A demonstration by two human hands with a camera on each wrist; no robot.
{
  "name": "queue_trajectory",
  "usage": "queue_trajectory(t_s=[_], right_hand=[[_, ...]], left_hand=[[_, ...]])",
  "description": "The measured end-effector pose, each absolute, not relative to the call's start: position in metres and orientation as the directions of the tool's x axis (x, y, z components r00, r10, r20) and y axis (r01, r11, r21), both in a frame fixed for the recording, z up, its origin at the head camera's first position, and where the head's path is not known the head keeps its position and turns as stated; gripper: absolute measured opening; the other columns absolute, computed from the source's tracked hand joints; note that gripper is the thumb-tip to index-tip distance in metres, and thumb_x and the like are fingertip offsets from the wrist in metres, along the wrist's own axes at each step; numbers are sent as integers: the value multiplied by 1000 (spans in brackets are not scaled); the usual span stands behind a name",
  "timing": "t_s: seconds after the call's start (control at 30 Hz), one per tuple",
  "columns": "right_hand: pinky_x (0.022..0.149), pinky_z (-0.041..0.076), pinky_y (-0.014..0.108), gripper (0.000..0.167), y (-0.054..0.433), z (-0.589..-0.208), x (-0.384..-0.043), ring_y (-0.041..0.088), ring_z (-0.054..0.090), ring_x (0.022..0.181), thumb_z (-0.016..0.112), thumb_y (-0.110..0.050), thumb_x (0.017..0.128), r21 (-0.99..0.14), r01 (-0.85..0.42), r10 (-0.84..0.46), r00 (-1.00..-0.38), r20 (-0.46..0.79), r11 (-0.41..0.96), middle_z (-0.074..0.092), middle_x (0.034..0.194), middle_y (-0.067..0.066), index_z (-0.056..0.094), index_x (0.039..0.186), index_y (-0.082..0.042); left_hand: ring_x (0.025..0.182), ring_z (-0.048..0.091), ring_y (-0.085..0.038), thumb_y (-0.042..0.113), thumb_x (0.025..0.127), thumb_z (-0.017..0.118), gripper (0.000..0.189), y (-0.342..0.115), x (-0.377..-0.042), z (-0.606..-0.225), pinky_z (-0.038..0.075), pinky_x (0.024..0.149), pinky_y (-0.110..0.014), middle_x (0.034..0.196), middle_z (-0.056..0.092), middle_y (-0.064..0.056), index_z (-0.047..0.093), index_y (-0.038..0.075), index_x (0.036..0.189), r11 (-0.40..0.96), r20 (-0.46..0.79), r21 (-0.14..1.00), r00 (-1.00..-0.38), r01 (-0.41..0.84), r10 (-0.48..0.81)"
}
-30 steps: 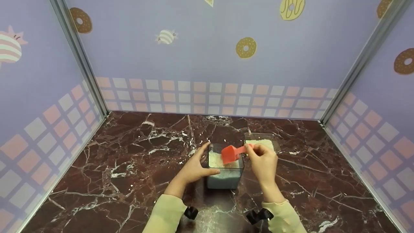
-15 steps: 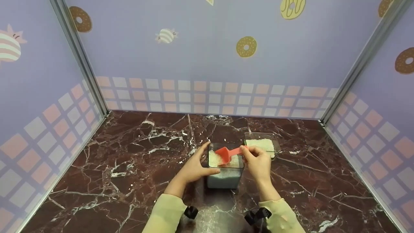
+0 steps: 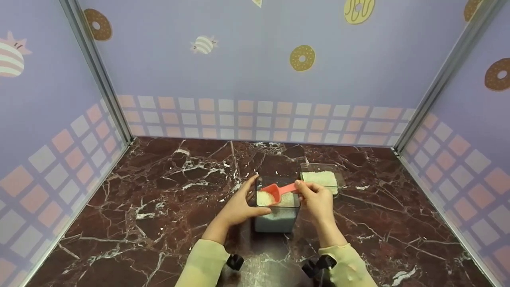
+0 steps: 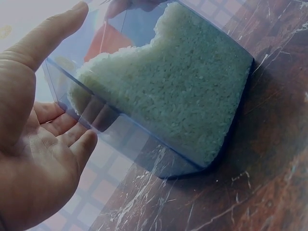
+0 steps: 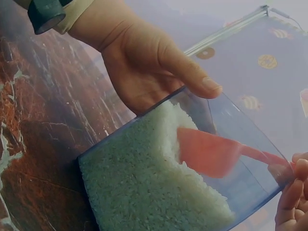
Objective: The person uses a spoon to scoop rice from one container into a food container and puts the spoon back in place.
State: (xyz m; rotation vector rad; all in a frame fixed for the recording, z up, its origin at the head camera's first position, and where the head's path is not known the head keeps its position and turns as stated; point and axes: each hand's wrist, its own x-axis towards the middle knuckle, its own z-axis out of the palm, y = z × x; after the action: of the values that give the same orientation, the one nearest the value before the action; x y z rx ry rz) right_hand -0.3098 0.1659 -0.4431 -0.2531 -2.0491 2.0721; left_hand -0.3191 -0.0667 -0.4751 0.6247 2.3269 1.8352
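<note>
Red plastic scoop [image 3: 274, 191], its handle pinched by the right hand [image 3: 317, 198] at three o'clock, holds rice inside the clear container [image 3: 274, 228]. The left hand [image 3: 240, 205], thumb spread wide from fingers, grips the container's nine-o'clock side. A rice tray [image 3: 340, 177] sits at two o'clock.

A clear, square-sided container [image 3: 275, 221] stands upright on the near-middle of the table, its top open. White rice [image 5: 130, 168] fills it to below the rim, the surface uneven and dipped around the scoop. The left hand [image 3: 238, 207] holds its left side, thumb over the near rim. A red scoop [image 5: 209, 151] sits inside, its bowl in the rice, mouth toward the left with grains in it, handle slanting up to the right; the right hand [image 3: 317, 199] pinches the handle's end. A second clear container [image 3: 338, 175], also holding rice, lies just beyond, far right.
</note>
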Motion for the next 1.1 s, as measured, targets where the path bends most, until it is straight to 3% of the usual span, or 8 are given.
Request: queue_trajectory(t_s=[0.47,0.77,1.1], right_hand=[[45,44,17,20,178,-449,-319,5,52,50,69,-13,98,-971,40,225,-970,-94,-234,60,57,-3,71,79,-7],[47,42,11,29,188,-459,-329,0,52,52,60,-10,103,-932,51,173,-977,-121,-359,67,62,-6,72,76,-12],[42,40,5,37,196,-460,-331,-5,53,47,55,-12,106,-840,163,53,-974,-222,-517,70,61,-5,74,75,-10]], left_hand=[[151,37,-42,39,75,92,115,-68,-317,-474,30,127,-55,169,26,-17,23,15,164,233,155,939,-916,254,370],[151,37,-42,39,75,92,116,-68,-317,-473,30,127,-53,170,25,-18,23,14,164,244,156,935,-916,258,370],[153,35,-39,36,74,92,114,-67,-317,-474,26,128,-58,169,28,-16,25,14,164,264,144,933,-926,245,349]])
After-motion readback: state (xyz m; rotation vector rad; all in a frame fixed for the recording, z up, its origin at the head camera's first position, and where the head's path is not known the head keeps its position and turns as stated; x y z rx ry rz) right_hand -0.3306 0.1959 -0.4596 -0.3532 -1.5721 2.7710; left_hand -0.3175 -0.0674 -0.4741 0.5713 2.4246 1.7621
